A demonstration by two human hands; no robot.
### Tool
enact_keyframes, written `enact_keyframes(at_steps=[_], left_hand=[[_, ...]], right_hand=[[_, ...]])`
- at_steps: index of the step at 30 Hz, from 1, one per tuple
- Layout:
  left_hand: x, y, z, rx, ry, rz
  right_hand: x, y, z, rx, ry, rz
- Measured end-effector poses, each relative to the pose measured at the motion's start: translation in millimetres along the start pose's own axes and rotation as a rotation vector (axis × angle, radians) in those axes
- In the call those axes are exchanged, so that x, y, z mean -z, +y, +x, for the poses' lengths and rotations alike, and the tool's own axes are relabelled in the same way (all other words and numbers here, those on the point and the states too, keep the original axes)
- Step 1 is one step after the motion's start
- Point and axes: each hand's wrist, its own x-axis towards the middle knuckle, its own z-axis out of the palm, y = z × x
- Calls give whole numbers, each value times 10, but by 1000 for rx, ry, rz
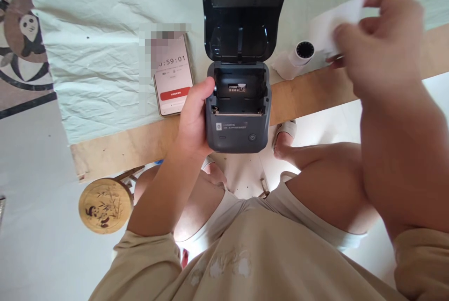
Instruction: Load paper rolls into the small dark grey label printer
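A dark grey label printer point(238, 123) stands at the table's near edge with its lid point(243, 11) swung open and its paper bay bare. My left hand point(194, 118) grips the printer's left side, thumb on its top edge. My right hand point(379, 39) is raised at the upper right, fingers pinched on a white strip of paper point(333, 25). A white paper roll point(300, 55) lies on the table just right of the printer, below that strip.
A phone point(173, 76) showing a timer lies left of the printer on the pale green cloth point(105, 34). The wooden table edge point(122, 144) runs in front. A round bamboo stool point(105, 205) stands below left. My knees and sandalled feet are beneath.
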Motion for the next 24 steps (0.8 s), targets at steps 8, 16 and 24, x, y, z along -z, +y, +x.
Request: enact_keyframes(at_steps=[8,16,24], left_hand=[[48,-11,0,15,-77,-47],[17,8,1,20,-94,-47],[-37,31,-2,35,-43,-20]], right_hand=[[70,91,52,-117,-39,551],[76,287,270,-251,-115,588],[91,349,323,-198,-67,615]])
